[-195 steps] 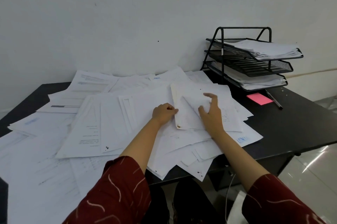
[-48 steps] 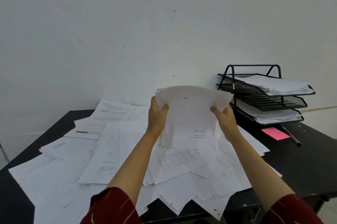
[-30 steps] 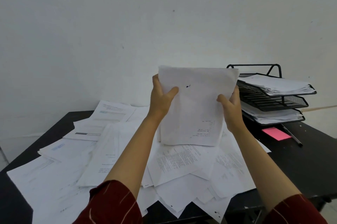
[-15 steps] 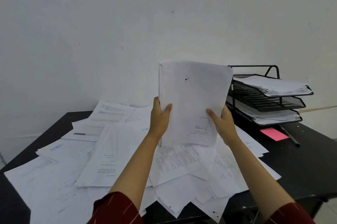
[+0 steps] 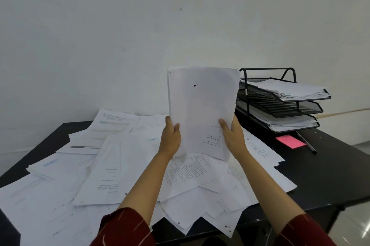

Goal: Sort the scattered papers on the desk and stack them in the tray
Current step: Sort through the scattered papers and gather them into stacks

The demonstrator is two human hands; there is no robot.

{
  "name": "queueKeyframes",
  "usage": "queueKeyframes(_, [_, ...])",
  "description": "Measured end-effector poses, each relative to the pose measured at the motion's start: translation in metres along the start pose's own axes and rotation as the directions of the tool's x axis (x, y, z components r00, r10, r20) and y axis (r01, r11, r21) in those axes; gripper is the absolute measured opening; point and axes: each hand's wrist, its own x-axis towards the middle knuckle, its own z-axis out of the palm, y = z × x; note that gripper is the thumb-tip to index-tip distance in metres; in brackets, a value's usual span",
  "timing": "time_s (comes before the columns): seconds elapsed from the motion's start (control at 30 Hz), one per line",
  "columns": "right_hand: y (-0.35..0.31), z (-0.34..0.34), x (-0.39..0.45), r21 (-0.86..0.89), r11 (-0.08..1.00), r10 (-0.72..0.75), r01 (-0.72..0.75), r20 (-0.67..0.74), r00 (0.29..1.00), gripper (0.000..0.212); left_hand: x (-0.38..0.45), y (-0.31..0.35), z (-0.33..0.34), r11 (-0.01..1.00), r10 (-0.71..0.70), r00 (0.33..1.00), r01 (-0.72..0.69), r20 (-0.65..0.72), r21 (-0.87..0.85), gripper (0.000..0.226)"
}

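I hold a stack of white papers [image 5: 202, 109] upright above the desk, its lower edge close to the loose sheets below. My left hand [image 5: 170, 139] grips the stack's lower left edge, and my right hand [image 5: 232, 134] grips its lower right edge. Many scattered papers [image 5: 112, 165] cover the black desk [image 5: 320, 169] under and left of my arms. A black three-tier mesh tray [image 5: 280, 103] stands at the back right. Its top and bottom tiers hold paper piles; the middle tier looks bare.
A pink sticky note pad [image 5: 290, 141] and a dark pen [image 5: 307, 143] lie on the desk in front of the tray. A white wall stands close behind the desk. The floor shows past the desk's right edge.
I gathered sheets from the pile and lifted them upright. In the last second both hands slid down to the stack's lower edges and the stack dropped slightly towards the desk.
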Motion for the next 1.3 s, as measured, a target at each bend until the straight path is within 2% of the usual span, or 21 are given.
queueKeyframes(0.13, [-0.011, -0.027, 0.010, -0.087, 0.995, -0.049, 0.041, -0.098, 0.994, 0.027, 0.004, 0.018, 0.016, 0.999, 0.000, 1.000, 0.002, 0.021, -0.053, 0.038])
queueKeyframes(0.2, [-0.011, -0.047, 0.014, -0.182, 0.983, -0.063, 0.036, -0.145, 0.987, 0.034, 0.003, 0.025, 0.029, 0.996, -0.056, 0.995, 0.061, 0.077, -0.058, 0.040])
queueKeyframes(0.27, [-0.004, -0.068, 0.017, -0.278, 0.960, -0.067, 0.016, -0.175, 0.982, 0.031, -0.002, 0.027, 0.046, 0.989, -0.133, 0.983, 0.140, 0.128, -0.042, 0.037])
queueKeyframes(0.47, [0.033, -0.133, 0.006, -0.496, 0.832, 0.130, -0.248, -0.260, 0.957, 0.031, -0.032, 0.020, 0.106, 0.949, -0.304, 0.906, 0.316, 0.295, 0.008, 0.032])
queueKeyframes(0.63, [0.048, -0.182, -0.016, -0.557, 0.708, 0.272, -0.434, -0.352, 0.895, 0.038, -0.054, 0.017, 0.144, 0.918, -0.357, 0.849, 0.396, 0.389, -0.022, 0.018])
queueKeyframes(0.83, [0.056, -0.230, -0.029, -0.628, 0.578, 0.332, -0.521, -0.402, 0.853, 0.044, -0.077, 0.022, 0.179, 0.963, -0.211, 0.857, 0.265, 0.470, -0.050, 0.050])
queueKeyframes(0.97, [0.058, -0.253, -0.028, -0.669, 0.495, 0.371, -0.554, -0.414, 0.831, 0.041, -0.084, 0.024, 0.200, 0.987, -0.162, 0.857, 0.154, 0.490, 0.056, 0.036])
queueKeyframes(1.1, [0.062, -0.268, -0.021, -0.706, 0.415, 0.400, -0.573, -0.424, 0.813, 0.041, -0.085, 0.021, 0.215, 0.994, -0.099, 0.860, 0.067, 0.500, 0.081, 0.026])
queueKeyframes(1.3, [0.070, -0.285, -0.005, -0.767, 0.373, 0.331, -0.523, -0.417, 0.847, 0.041, -0.079, 0.020, 0.228, 0.981, -0.018, 0.855, -0.085, 0.519, 0.175, 0.026])
